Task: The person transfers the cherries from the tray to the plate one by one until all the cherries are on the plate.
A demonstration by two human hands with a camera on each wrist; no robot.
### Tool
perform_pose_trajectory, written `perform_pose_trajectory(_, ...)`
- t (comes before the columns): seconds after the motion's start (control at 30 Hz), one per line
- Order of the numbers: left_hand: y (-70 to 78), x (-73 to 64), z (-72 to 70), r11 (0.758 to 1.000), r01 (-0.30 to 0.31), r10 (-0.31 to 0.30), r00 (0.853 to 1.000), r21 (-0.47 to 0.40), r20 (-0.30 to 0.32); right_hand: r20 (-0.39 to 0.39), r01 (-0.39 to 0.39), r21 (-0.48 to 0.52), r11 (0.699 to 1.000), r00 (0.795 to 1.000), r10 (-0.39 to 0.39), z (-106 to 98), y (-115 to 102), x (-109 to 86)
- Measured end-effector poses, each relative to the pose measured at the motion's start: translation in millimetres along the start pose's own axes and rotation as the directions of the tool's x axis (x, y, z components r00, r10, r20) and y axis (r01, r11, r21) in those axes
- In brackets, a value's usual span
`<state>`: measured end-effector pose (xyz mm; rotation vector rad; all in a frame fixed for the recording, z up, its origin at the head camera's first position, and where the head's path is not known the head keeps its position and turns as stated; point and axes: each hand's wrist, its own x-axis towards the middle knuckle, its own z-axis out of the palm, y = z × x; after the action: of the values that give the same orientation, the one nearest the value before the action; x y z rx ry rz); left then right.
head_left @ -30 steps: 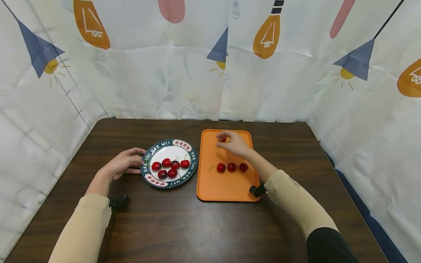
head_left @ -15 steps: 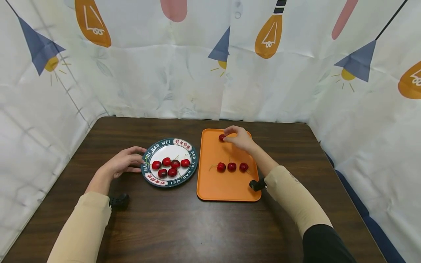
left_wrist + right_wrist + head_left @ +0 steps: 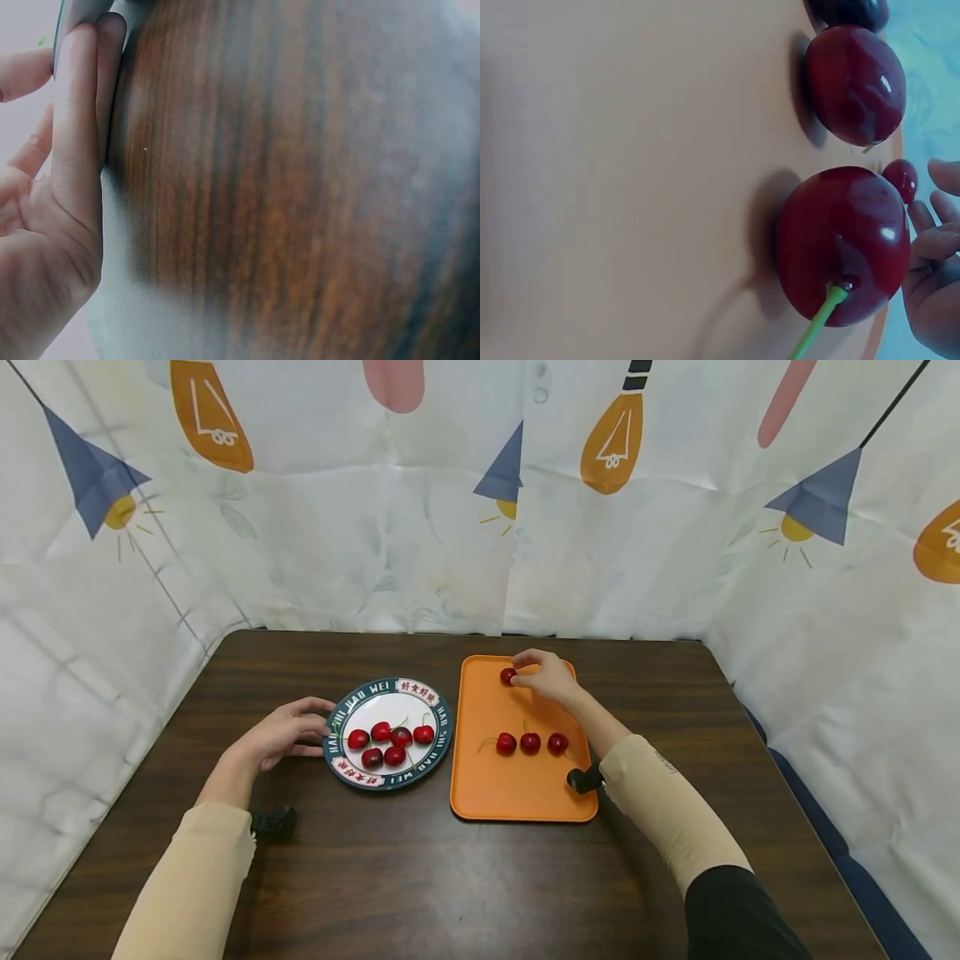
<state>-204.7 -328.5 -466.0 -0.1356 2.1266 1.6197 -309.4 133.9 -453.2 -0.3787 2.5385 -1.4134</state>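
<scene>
On the orange tray [image 3: 487, 793], a single cherry [image 3: 508, 677] lies near the far edge, with the fingertips of my right hand [image 3: 549, 678] just right of it, thumb and fingers spread apart. The right wrist view shows that small cherry [image 3: 901, 180] beside my parted fingers. Three more cherries [image 3: 530, 743] sit in a row across the tray's middle; one shows large with a green stem [image 3: 817, 322]. My left hand [image 3: 281, 733] touches the left rim of a round plate [image 3: 352, 768], its fingers fairly straight. Several red cherries [image 3: 394, 756] rest on the plate.
Both plate and tray stand on a dark wooden table [image 3: 390, 885], the plate just left of the tray. A patterned white curtain [image 3: 330, 552] hangs behind and along the sides. A black wrist camera [image 3: 585, 778] is over the tray's right edge.
My right hand has let go of the cherry at the tray's far end and shifted slightly right. That cherry now lies on the tray. My left hand stays at the plate's rim.
</scene>
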Motion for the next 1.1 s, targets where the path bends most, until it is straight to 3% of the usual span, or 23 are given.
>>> perform_pose_trajectory(0.77, 1.6, -0.1, 0.7, 1.0, 0.004, -0.004, 1.0, 0.005, -0.007, 0.083, 0.054, -0.169, 0.984, 0.996, -0.041, 7.8, 1.8, 9.7)
perform_pose_trajectory(1.1, 1.0, -0.6, 0.5, 1.0, 0.005, -0.005, 1.0, 0.017, -0.012, 0.079, 0.052, -0.16, 0.986, 0.996, -0.04, 9.9, -0.6, 5.7)
